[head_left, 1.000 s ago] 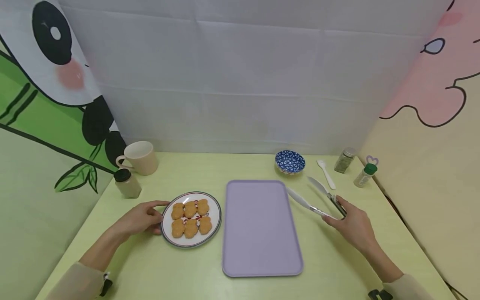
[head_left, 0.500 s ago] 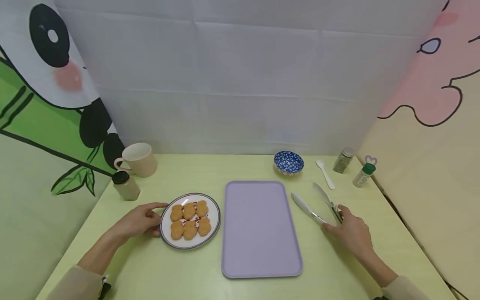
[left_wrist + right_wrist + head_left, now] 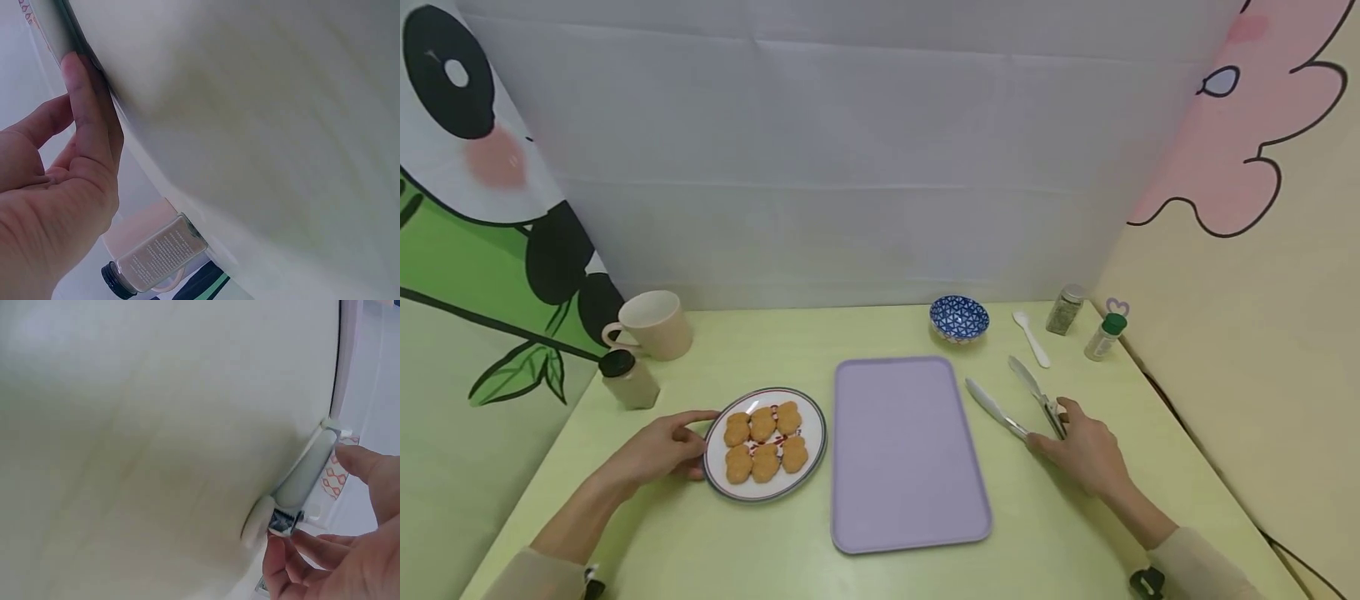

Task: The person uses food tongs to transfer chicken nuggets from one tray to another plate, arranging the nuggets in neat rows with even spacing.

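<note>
My left hand (image 3: 662,450) holds the left rim of a round white plate (image 3: 715,479) in the head view, index finger along its edge and thumb lower down. On the plate sit several brown cookie-like pieces (image 3: 765,462). In the left wrist view the fingers reach the plate's dark underside (image 3: 65,31). To the right, my right hand (image 3: 1086,450) holds metal tongs (image 3: 996,408) with pale flat ends, its thumb on one arm and fingers on the other. The arms are spread apart, low over the table. In the right wrist view the tongs (image 3: 306,475) lie between thumb and fingertips.
A lilac tray (image 3: 906,458) lies between plate and tongs. Behind stand a patterned blue bowl (image 3: 958,318), a white spoon (image 3: 1032,340), a silver-lidded jar (image 3: 1064,312) and a green-capped bottle (image 3: 1105,337). At the back left are a mug (image 3: 658,327) and a black-lidded jar (image 3: 631,383).
The head view has turned slightly right. The tongs have moved a little away from the tray and appear lower. The left hand stays at the plate, which keeps its place.
</note>
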`<state>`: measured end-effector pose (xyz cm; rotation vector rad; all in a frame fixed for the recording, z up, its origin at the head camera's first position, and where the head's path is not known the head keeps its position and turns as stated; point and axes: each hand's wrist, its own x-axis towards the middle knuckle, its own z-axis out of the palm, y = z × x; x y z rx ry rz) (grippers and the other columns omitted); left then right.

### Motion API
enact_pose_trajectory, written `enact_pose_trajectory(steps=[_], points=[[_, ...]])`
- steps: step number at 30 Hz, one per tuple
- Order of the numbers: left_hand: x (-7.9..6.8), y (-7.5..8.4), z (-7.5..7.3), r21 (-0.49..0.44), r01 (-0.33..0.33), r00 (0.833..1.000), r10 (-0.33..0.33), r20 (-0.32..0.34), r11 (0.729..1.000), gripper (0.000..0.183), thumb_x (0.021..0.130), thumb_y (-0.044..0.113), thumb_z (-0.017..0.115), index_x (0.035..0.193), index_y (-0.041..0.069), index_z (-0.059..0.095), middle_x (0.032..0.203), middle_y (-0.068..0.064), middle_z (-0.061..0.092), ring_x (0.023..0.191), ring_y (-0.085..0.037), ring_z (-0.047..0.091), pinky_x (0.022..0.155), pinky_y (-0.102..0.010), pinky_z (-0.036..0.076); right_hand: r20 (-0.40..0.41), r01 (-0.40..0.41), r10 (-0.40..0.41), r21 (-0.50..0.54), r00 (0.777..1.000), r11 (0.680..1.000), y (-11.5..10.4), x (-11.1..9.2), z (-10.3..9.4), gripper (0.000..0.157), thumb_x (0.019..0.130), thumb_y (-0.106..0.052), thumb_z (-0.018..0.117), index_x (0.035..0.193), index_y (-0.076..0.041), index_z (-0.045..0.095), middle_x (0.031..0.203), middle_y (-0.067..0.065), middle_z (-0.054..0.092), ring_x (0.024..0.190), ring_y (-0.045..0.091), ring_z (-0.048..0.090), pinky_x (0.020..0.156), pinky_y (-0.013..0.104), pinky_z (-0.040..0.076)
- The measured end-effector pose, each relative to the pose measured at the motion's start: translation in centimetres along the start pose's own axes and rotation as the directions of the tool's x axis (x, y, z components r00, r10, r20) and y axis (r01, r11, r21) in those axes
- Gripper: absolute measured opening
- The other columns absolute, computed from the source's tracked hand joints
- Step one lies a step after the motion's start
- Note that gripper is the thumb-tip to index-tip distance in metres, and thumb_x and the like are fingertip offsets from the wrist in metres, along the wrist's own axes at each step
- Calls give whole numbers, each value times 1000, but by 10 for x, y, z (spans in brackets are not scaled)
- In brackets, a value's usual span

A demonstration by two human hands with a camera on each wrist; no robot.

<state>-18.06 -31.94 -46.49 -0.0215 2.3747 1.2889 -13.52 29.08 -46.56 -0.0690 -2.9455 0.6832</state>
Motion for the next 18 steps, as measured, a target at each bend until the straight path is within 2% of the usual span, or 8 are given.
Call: enact_pose_trajectory(steps=[4, 9, 11, 13, 14, 16, 18], points=[[-4, -2, 0, -7, 9, 1000, -9, -7, 1000, 55, 91, 10, 60, 142, 6, 39, 94, -13, 62, 76, -22, 62, 63, -32, 53, 14, 29, -30, 33, 999, 999, 2, 5, -6, 76, 87, -54, 58, 136, 2, 42, 114, 24, 62, 89, 35, 65, 58, 41, 49], [-4, 0, 2, 3, -4, 1000, 4, -15, 1000, 54, 91, 11, 60, 141, 6, 40, 94, -14, 61, 75, -21, 62, 63, -33, 54, 1, 69, -69, 53, 998, 996, 8, 6, -16, 60, 96, -46, 46, 135, 1, 46, 115, 24, 61, 84, 30, 66, 63, 48, 50], [-4, 4, 3, 32, -21, 1000, 22, -20, 999, 54, 92, 14, 59, 141, 6, 40, 96, -14, 60, 75, -21, 63, 63, -33, 54, -6, 90, -90, 37, 996, 995, 10, 6, -22, 57, 98, -43, 44, 134, 1, 48, 116, 23, 61, 84, 30, 66, 63, 48, 49], [-6, 9, 1, 98, -45, 998, 48, -36, 994, 55, 93, 21, 59, 142, 6, 40, 99, -14, 60, 75, -20, 64, 63, -33, 53, -11, 122, -122, 8, 992, 993, 11, 8, -29, 55, 99, -41, 43, 132, 2, 49, 115, 23, 61, 85, 32, 64, 64, 49, 48], [-8, 12, 0, 141, -63, 996, 70, -49, 988, 55, 93, 24, 59, 141, 7, 41, 100, -13, 61, 75, -20, 64, 63, -33, 53, -12, 138, -138, -4, 990, 990, 11, 9, -32, 54, 99, -41, 43, 132, 2, 50, 115, 23, 61, 86, 34, 64, 65, 50, 48], [-12, 20, -3, 270, -113, 986, 141, -87, 956, 57, 93, 35, 58, 140, 7, 43, 102, -12, 62, 77, -20, 65, 62, -33, 51, -24, 169, -170, -34, 985, 985, 11, 11, -39, 53, 99, -40, 43, 132, 2, 51, 113, 23, 62, 88, 39, 62, 66, 53, 47], [-16, 30, -5, 402, -160, 966, 227, -125, 902, 63, 92, 47, 56, 139, 7, 45, 104, -14, 63, 83, -23, 64, 63, -35, 50, -45, 189, -192, -66, 980, 980, 9, 14, -45, 52, 99, -39, 44, 131, 1, 51, 110, 24, 63, 88, 43, 60, 66, 56, 45]])
